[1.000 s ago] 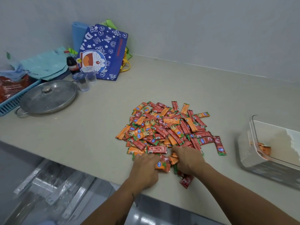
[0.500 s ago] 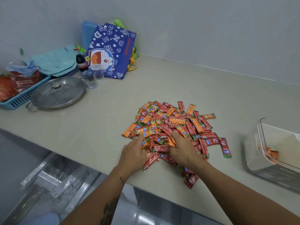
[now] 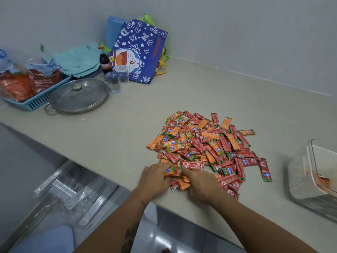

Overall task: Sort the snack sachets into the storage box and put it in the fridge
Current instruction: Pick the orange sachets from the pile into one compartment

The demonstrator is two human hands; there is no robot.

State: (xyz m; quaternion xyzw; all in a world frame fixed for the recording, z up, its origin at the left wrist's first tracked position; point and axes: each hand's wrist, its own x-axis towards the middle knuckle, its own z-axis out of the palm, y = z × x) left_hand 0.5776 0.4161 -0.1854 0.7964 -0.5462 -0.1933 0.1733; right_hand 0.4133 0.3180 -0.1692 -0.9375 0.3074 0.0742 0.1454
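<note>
A heap of red and orange snack sachets [image 3: 204, 143] lies on the beige counter [image 3: 113, 136]. Both hands work at the heap's near edge. My left hand [image 3: 155, 181] curls its fingers round a few orange sachets [image 3: 179, 184], and my right hand [image 3: 202, 185] closes over the same small bunch from the other side. The clear storage box [image 3: 299, 176] stands at the right edge of view, apart from the hands, with a few orange sachets [image 3: 322, 180] inside.
At the back left stand a blue cartoon bag [image 3: 140, 52], a dark bottle [image 3: 104, 62], small clear cups [image 3: 115, 84], a lidded steel pan [image 3: 78, 95] and a blue basket [image 3: 36, 102] of red packets. The counter's front edge runs just under my wrists.
Both hands have drawn back from the heap toward the counter's near edge, bunching sachets between them. The view has shifted a little, so the box sits further right.
</note>
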